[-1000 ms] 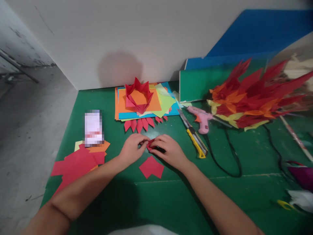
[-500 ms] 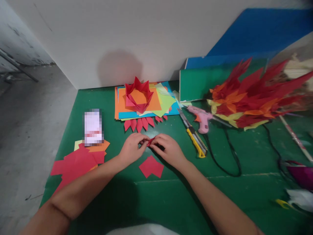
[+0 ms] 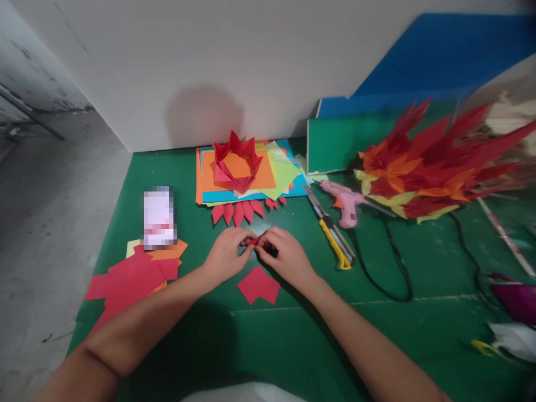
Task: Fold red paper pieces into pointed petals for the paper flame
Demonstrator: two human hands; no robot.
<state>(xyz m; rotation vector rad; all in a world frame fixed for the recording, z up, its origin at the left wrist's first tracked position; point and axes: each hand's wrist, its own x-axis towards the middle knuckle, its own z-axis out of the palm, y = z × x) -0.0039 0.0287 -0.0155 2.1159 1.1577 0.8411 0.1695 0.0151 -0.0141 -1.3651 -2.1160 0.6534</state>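
Observation:
A small folded piece of red paper (image 3: pixel 257 240) is pinched between my two hands, mostly covered by the fingers. My left hand (image 3: pixel 228 251) grips its left end with thumb and fingertips. On the other end, my right hand (image 3: pixel 287 254) closes its thumb and fingers. Just below the hands, red paper pieces (image 3: pixel 258 285) lie flat on the green table (image 3: pixel 268 340). Above them, a row of pointed red paper petals (image 3: pixel 238 213) rests at the edge of a stack of coloured sheets (image 3: pixel 247 196). A ring of folded red paper (image 3: pixel 238 181) stands on that stack.
To the right lie a yellow utility knife (image 3: pixel 335 243) with its blade out and a pink glue gun (image 3: pixel 345 204) with a black cord. A red and orange paper flower piece (image 3: pixel 431 173) stands behind. On the left are loose paper pieces (image 3: pixel 134 279) under a blurred-out object (image 3: pixel 159 218).
My right hand has shifted slightly left and its fingers have changed position on the folded red paper. My left hand has stayed nearly still.

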